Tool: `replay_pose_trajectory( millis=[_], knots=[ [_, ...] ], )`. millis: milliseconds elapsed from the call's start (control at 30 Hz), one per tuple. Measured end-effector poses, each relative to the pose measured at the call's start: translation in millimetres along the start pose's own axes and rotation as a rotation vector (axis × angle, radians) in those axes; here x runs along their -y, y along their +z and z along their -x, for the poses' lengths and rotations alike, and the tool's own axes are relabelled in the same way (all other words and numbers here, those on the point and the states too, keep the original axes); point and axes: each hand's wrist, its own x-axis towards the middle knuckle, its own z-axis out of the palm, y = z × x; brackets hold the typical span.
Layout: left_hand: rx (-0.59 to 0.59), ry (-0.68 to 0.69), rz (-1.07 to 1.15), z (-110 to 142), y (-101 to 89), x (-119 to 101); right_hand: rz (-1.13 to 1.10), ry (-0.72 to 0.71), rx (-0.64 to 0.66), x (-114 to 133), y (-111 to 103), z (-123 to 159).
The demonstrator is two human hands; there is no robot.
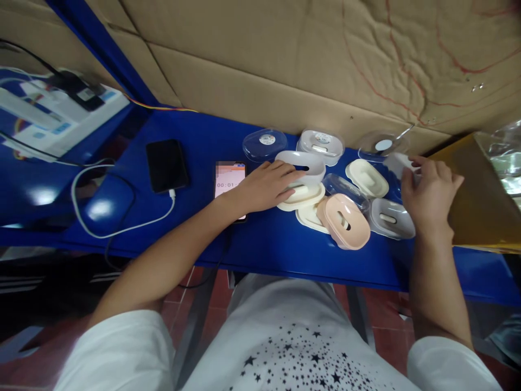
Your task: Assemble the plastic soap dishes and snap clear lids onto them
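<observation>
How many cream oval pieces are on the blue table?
3: one cream piece by the left hand, a second cream piece partly under the peach dish, a third cream piece to their upper right. Others may be hidden.

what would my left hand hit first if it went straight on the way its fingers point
Your left hand would likely meet the pale dish at its fingertips first, though depth is unclear.
</observation>
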Motion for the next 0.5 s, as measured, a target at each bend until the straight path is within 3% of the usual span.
replay_pose_trajectory(
  millis=[100,233,367,500],
  knots=[
    [0.009,0.001,-0.009,-1,0.9,0,-0.043,-0.181,0.092,18,1,-14],
    [0.012,0.009,-0.021,-1,1.2,0,-0.246,-0.512,0.329,60,22,-46],
    [0.014,0.004,-0.018,-1,-1.5,1,-0.276,-0.479,0.453,90,48,-69],
    [0.007,0.002,-0.032,2,-3.3,5,-0.311,-0.483,0.465,85,49,-74]
  ],
)
